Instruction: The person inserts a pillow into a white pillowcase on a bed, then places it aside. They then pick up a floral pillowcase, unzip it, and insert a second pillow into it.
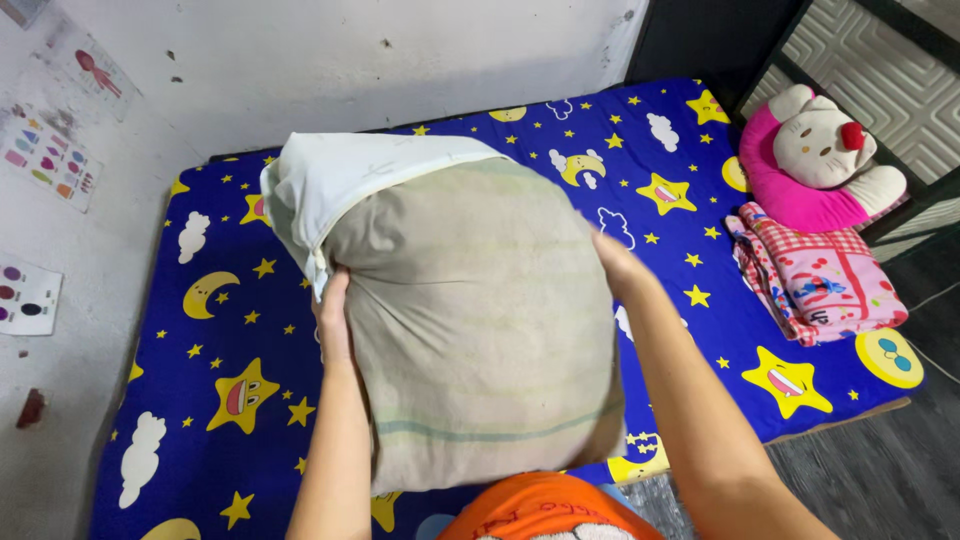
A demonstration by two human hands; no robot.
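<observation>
Here we grip a plump beige cloth pillow at mid-frame, left hand and right hand clasping its sides; a white pillowcase covers only its top corner, the rest bare, above the blue star-printed mattress.

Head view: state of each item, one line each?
Pillow: upright, held by both sides.
White pillowcase: only over pillow's top end.
Left hand: grips pillow.
Right hand: grips pillow.
Pink blanket: folded on mattress.
Plush toy: lying beside blanket.
Mattress sheet: spread flat.
</observation>
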